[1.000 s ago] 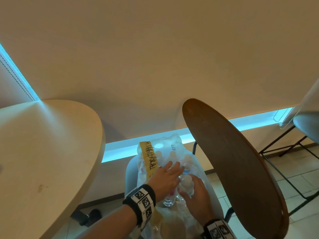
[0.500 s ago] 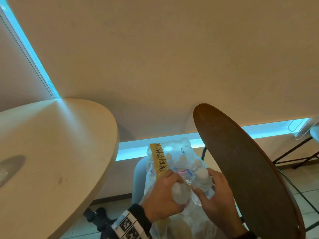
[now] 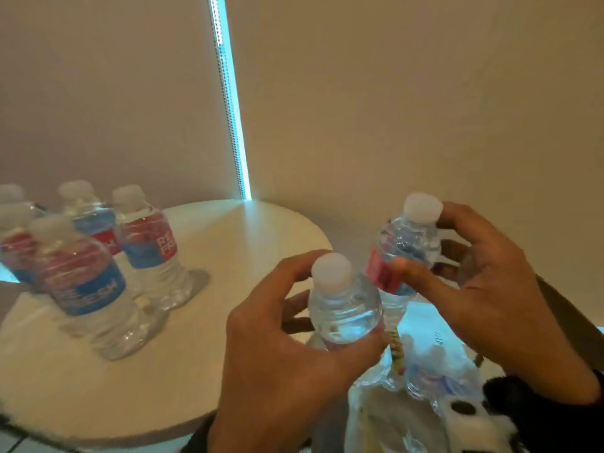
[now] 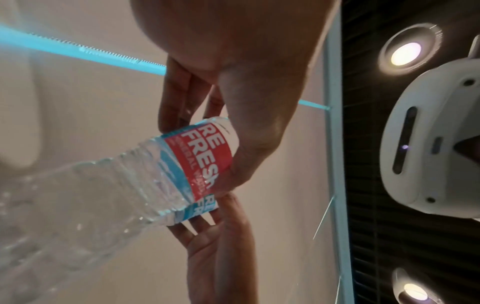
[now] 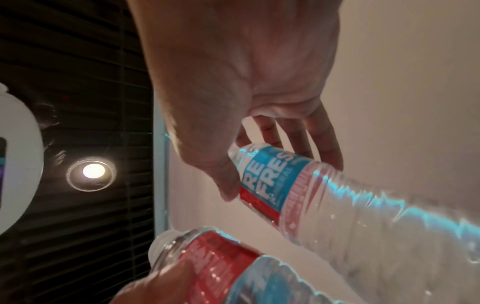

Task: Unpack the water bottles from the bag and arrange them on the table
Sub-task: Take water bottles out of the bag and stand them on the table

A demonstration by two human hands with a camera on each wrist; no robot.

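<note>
Clear plastic bottles are in transit – left hand grips one bottle, right hand grips another, both above the bag. Next: set them upright beside the four on the table.

Round pale table, 4 upright water bottles clustered at left

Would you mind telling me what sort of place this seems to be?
Probably a café or office break area: a round pale table against window blinds, recessed ceiling spotlights, and a dark slatted ceiling.
</note>
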